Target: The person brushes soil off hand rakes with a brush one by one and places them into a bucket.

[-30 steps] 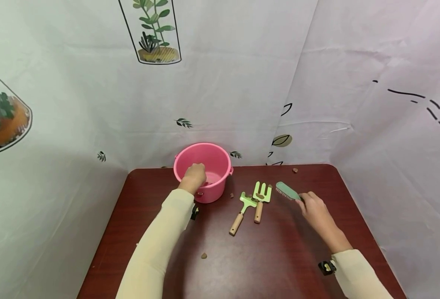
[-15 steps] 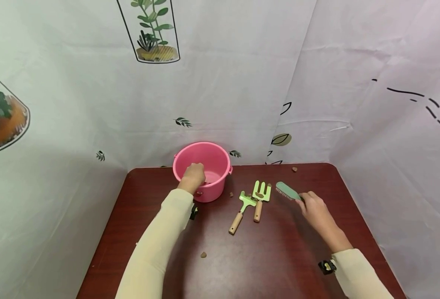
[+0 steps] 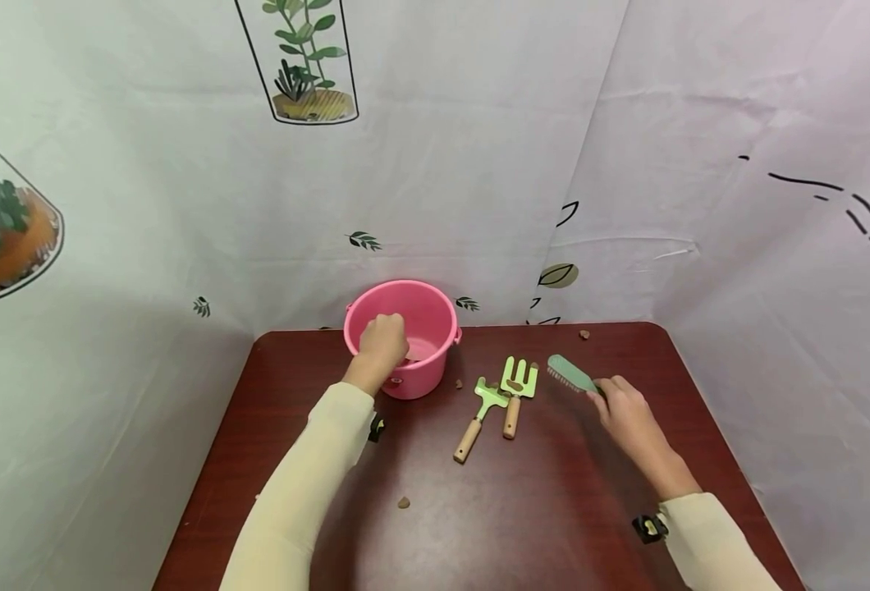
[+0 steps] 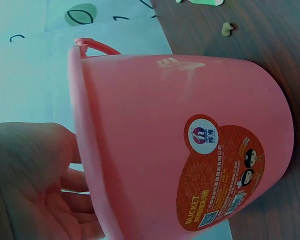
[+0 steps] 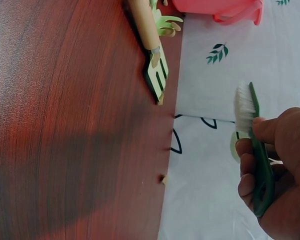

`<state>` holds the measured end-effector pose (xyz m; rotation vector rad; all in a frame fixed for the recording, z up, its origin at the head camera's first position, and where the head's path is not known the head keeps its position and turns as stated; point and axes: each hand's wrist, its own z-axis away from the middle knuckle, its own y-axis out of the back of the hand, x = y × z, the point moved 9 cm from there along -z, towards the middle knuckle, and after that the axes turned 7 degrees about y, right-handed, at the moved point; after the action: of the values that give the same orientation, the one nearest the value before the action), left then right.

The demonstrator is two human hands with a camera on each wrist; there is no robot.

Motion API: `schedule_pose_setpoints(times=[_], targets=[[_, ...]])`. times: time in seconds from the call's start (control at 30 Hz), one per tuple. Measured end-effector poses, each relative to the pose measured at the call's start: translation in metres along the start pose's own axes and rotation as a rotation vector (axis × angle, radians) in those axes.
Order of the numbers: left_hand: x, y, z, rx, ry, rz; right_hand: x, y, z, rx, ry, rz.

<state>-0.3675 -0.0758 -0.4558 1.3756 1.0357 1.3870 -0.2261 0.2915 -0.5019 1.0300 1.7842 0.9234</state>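
A pink bucket [image 3: 414, 382] with a printed sticker [image 4: 220, 175] stands upright at the back of the table. My left hand [image 3: 384, 341] reaches over its near rim; in the left wrist view the fingers [image 4: 75, 180] pass behind the rim, their tips hidden, and I cannot tell whether they hold anything. At the right, my right hand [image 3: 623, 417] grips the handle of a green brush [image 3: 572, 374], held above the table. White bristles [image 5: 244, 107] show in the right wrist view, with the thumb pressed near the brush head.
Between bucket and brush lie a small green hand fork [image 3: 519, 386] and a green rake-like hand tool [image 3: 479, 419], both wooden-handled, with brown pebbles on them. Other pebbles lie on the table, one [image 3: 403, 502] in front and one [image 3: 584, 335] near the back edge. White printed cloth surrounds the table.
My left hand has risen slightly at the bucket, its forearm shifting a little left. The brush in my right hand has moved very slightly. Bucket and garden tools stay in place.
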Motion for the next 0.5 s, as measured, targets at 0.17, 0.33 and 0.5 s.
schedule_pose_setpoints(times=[0.17,0.33,0.5], targets=[[0.000,0.012,0.013,0.110,-0.065,0.021,-0.003,0.005,-0.001,0.027,0.024,0.009],[0.002,0.022,0.024,0.220,-0.115,0.020,-0.003,0.007,0.000,0.013,0.017,0.014],[0.007,0.026,0.038,0.326,-0.183,0.047,-0.001,0.005,0.001,-0.002,0.017,0.017]])
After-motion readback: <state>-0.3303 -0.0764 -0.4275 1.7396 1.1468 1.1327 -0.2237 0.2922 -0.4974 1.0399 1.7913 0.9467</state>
